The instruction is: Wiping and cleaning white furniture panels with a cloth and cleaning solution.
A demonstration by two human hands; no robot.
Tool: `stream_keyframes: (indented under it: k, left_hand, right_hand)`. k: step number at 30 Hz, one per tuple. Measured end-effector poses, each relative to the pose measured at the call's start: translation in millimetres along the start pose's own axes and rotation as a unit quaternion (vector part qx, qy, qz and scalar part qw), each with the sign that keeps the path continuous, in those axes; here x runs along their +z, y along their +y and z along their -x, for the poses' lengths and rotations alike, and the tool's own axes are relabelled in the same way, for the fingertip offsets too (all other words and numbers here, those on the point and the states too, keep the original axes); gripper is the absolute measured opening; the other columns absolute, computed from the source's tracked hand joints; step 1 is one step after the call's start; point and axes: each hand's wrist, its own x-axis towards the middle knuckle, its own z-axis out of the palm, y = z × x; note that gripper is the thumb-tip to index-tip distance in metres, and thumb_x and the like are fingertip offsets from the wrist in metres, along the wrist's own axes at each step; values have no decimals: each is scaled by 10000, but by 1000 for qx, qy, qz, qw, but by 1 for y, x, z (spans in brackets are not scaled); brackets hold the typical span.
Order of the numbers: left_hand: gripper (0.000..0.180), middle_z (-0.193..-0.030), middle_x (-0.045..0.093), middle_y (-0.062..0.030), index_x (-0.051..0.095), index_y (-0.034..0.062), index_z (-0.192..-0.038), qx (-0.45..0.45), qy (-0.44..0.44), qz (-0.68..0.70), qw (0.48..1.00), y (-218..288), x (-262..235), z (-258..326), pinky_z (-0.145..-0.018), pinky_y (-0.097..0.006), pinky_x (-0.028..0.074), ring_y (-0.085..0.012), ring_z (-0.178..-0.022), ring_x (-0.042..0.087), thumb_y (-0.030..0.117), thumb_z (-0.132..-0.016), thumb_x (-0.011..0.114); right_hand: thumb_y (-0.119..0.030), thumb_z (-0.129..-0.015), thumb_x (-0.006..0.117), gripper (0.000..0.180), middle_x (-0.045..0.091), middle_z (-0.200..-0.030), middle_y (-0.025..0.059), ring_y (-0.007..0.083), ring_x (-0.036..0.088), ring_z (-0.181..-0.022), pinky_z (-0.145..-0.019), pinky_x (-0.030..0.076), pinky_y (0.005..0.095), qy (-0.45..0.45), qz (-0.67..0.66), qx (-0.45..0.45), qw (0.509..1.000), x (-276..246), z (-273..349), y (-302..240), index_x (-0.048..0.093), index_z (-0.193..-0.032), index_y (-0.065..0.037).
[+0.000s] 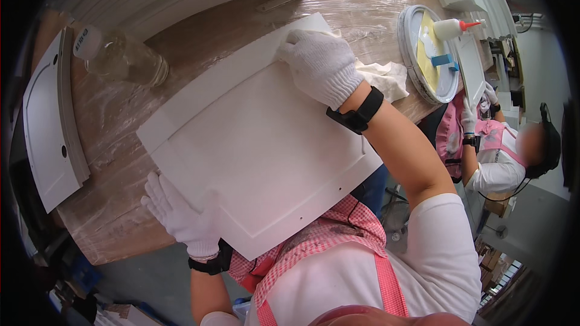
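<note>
A person in white knit gloves works on a white panel (260, 139) lying flat on a plastic-wrapped wooden tabletop (121, 127), its near corner jutting over the tabletop's near edge toward the person's pink checked apron (326, 235). The right hand (320, 63) presses down at the panel's far corner with its fingers curled; whether that grip holds anything is hidden under the glove, though a crumpled white cloth (386, 78) lies just beside the wrist. The left hand (181, 214) lies flat with fingers spread, steadying the panel's near-left edge without grasping it.

A clear bottle (124, 57) lies on its side toward the tabletop's far-left corner, near a second white panel with an arched inset (45, 127) at the left edge. By the right edge sits a round tray (408, 54) with a squeeze bottle (453, 27) resting across it. Beyond, a co-worker's gloved hand (468, 118) holds another white piece.

Done well, the work appears to call for firm, even pressure from the right hand along the raised border, while the left keeps the overhanging panel from tipping or sliding on the slick wrap.
</note>
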Motion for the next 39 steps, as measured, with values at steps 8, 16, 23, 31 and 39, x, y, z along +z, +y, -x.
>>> stream_keyframes:
  k: [8, 16, 23, 31, 39]
  left_hand:
    - [869, -1560, 445, -249, 474, -67, -1460, -4, -5, 7, 1000, 3, -1, -2, -1246, -563, 199, -434, -1471, 379, 274, -724, 786]
    - [938, -1551, 462, -238, 494, -43, -1457, 0, 4, -5, 1000, 4, 0, -2, -1251, -563, 198, -431, -1464, 391, 407, -703, 823]
    - [879, -1554, 456, -242, 473, -78, -1458, -9, -6, 3, 1000, 6, -1, -2, -1247, -562, 203, -422, -1468, 389, 282, -723, 794]
    - [878, -1549, 458, -245, 478, -58, -1458, -8, -2, 1, 1000, 5, 1, -3, -1247, -565, 206, -426, -1466, 390, 273, -712, 799]
    - [858, -1555, 445, -244, 473, -63, -1449, -12, -5, -2, 1000, 5, -2, -2, -1247, -571, 200, -431, -1473, 372, 236, -711, 792]
  right_hand:
    - [-111, -826, 633, 234, 687, -1022, 28, 264, 713, -925, -742, 595, 402, -6, 19, -54, 998, 2, 2, -1, 738, -1027, -170]
    - [-102, -836, 631, 241, 688, -1039, 13, 257, 705, -971, -755, 597, 401, -53, 61, -59, 995, -4, -4, 22, 740, -1035, -182]
    - [-86, -847, 617, 259, 673, -1054, 14, 258, 700, -967, -766, 597, 388, -76, 63, -46, 994, -10, -3, 54, 729, -1057, -188]
    - [-111, -860, 612, 208, 700, -1026, 25, 269, 699, -928, -749, 588, 392, -24, 71, -52, 996, -5, 0, 62, 745, -1003, -180]
    - [-208, -925, 582, 193, 732, -931, 86, 318, 704, -941, -781, 583, 444, -24, 106, 35, 993, -14, 0, 117, 750, -989, -138]
